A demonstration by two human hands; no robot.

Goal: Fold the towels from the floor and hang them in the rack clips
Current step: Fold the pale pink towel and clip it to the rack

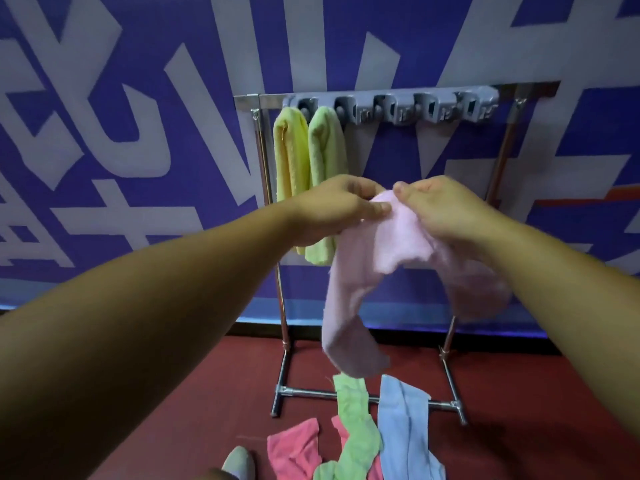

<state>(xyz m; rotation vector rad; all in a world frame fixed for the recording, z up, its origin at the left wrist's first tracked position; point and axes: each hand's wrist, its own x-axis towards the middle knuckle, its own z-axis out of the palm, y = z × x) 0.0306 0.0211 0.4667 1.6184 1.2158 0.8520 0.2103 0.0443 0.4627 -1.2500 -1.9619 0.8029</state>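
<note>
Towel (356, 306) in pale pink is pinched at its top edge by both hands, the left hand (341, 211) and right hand (440, 211) almost touching, each grip closed on the cloth. From the grips the towel's long axis runs down toward 6 o'clock, the loose end hanging above the floor pile (360, 441). The clips (394, 109) on the rack (266, 168) lie at 12 o'clock from the hands, well above them. The two leftmost are taken by a yellow towel (289, 157) and a green towel (325, 150); the next free clip is judged to sit just left of straight up, nearer the left hand. Folding is judged unfinished.
</note>
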